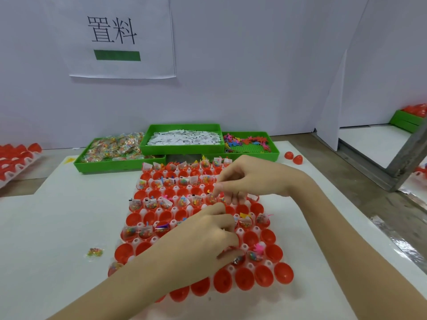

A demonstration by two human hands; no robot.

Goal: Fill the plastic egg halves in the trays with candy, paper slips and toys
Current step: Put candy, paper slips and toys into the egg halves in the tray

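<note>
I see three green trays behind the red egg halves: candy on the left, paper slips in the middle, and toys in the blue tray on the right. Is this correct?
Nearly. In the head view the toys lie in a green tray, not a blue one. Candy left and paper slips in the middle are right.

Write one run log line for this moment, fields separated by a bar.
stage: filling | left hand: over egg tray, curled, contents unclear | right hand: fingertips at a filled egg half | front row: empty

The left hand (208,236) covered several red egg halves (245,278) beneath it. What the right hand's (249,179) fingertips (217,195) pinched was too small to identify.
</note>
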